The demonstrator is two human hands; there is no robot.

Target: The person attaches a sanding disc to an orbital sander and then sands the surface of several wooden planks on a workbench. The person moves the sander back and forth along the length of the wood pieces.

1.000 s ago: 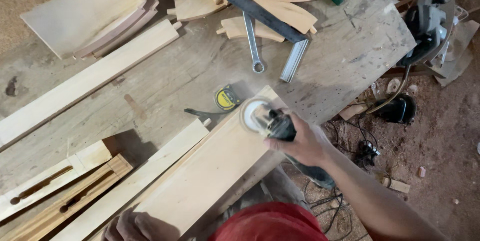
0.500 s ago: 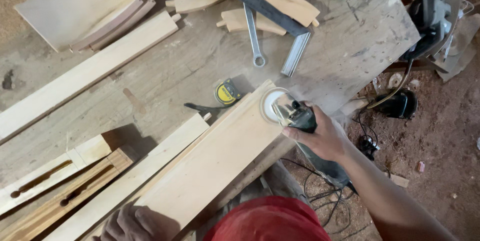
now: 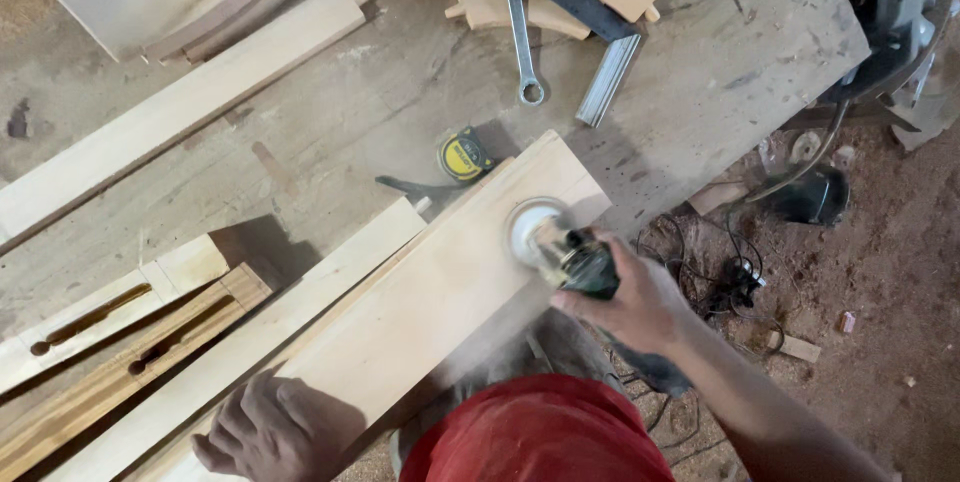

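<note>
Head view: right hand (image 3: pixel 640 302) wrapped tight around a dark-bodied angle grinder (image 3: pixel 575 260), its round pale sanding disc (image 3: pixel 533 229) flat on the far end of a wide pale board (image 3: pixel 430 307); disc blurred, fine dust haze drifting off the board's near edge. Board is smooth, light, rectangular, lying diagonal across a rough grey worktop (image 3: pixel 700 72). Left hand (image 3: pixel 265 432) spread flat, palm down, on the board's near end, fingers open, gripping nothing. Narrower pale plank (image 3: pixel 270 342) runs alongside, touching the board's left edge. Yellow-and-black tape measure (image 3: pixel 464 156) just beyond the board's far corner. Steel ring spanner (image 3: pixel 520 37) and a ribbed metal bar (image 3: pixel 608 79) further up, near curved wood offcuts (image 3: pixel 520 7). Slotted timber pieces (image 3: pixel 110 327) at left. Long pale plank (image 3: pixel 170 122) upper left. Reddish sawdust floor (image 3: pixel 880 272) at right, black cables tangled.
</note>
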